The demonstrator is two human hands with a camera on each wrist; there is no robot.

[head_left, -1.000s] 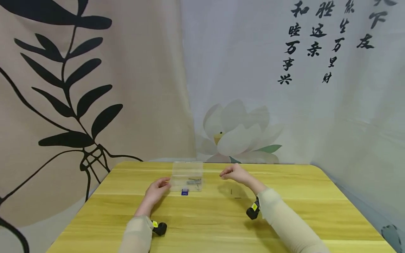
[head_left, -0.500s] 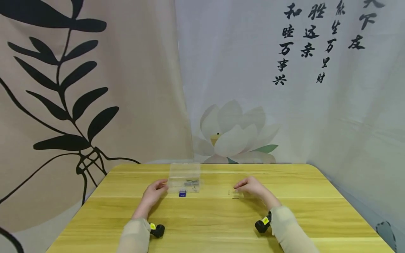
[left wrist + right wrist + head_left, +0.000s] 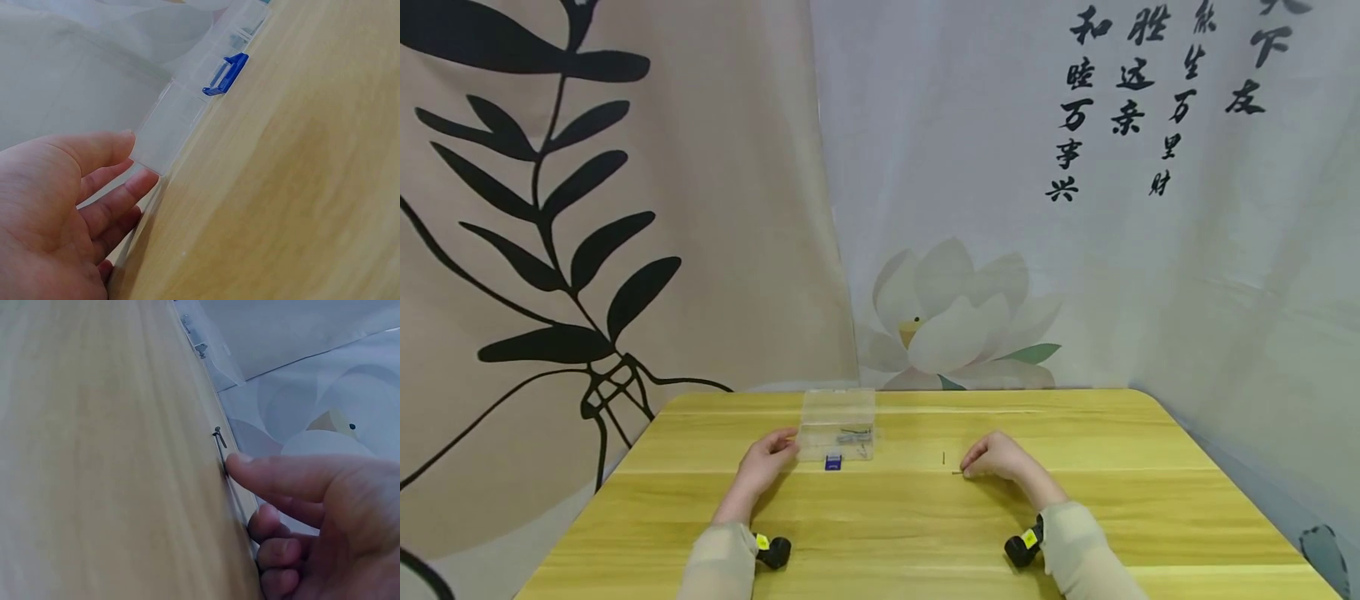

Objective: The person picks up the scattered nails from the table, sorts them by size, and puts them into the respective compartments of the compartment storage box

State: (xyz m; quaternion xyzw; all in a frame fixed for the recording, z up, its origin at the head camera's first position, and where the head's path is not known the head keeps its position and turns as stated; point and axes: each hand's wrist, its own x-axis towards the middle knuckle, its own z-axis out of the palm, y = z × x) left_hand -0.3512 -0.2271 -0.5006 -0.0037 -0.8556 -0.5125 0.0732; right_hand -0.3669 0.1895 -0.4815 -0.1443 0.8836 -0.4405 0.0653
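Note:
In the head view my left hand [image 3: 767,460] rests at the left side of a clear plastic box [image 3: 806,450] whose lid stands raised. In the left wrist view the thumb and loosely bent fingers touch the box's corner, and a blue latch [image 3: 226,75] sits on its front. My right hand [image 3: 1000,460] is low over the table, thumb and forefinger pinching one end of a thin dark screw [image 3: 957,473]. A second screw [image 3: 943,458] lies just beyond it, left of the fingertips. The right wrist view shows the thumb covering part of the pinched screw.
Several small metal pieces [image 3: 854,436] lie inside the box. The wooden table [image 3: 880,525] reaches to a printed cloth backdrop [image 3: 737,208] at its far edge. A black wrist camera [image 3: 1022,550] hangs under the right sleeve.
My right hand has moved right, nearer and down to the table, where its fingers have taken hold of the nearer screw. The left hand stays at the box. The head view has shifted slightly.

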